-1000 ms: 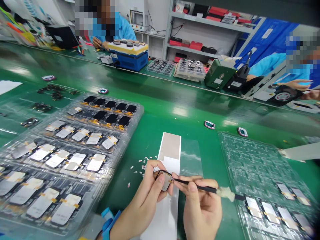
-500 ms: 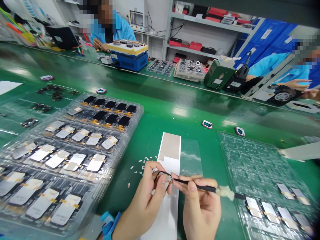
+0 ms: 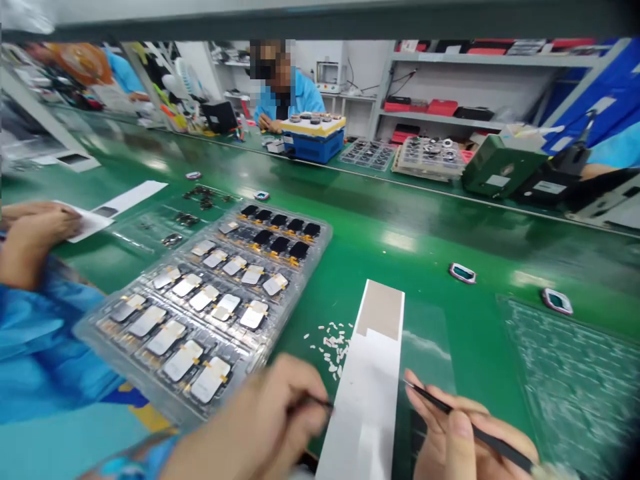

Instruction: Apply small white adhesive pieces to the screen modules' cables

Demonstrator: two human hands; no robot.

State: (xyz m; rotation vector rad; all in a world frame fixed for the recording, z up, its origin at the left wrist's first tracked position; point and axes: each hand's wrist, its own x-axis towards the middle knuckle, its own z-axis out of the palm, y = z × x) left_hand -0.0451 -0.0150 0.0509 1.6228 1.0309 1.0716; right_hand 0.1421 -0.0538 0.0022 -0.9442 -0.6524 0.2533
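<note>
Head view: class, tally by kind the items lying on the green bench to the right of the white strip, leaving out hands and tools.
Pink-rimmed frames: 2
Clear plastic trays: 1
Clear film sheets: 1
Total: 4

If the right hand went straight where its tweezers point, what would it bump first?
Probably the white strip just past the tip of the black tweezers in the right hand, though depth is hard to judge.
</note>
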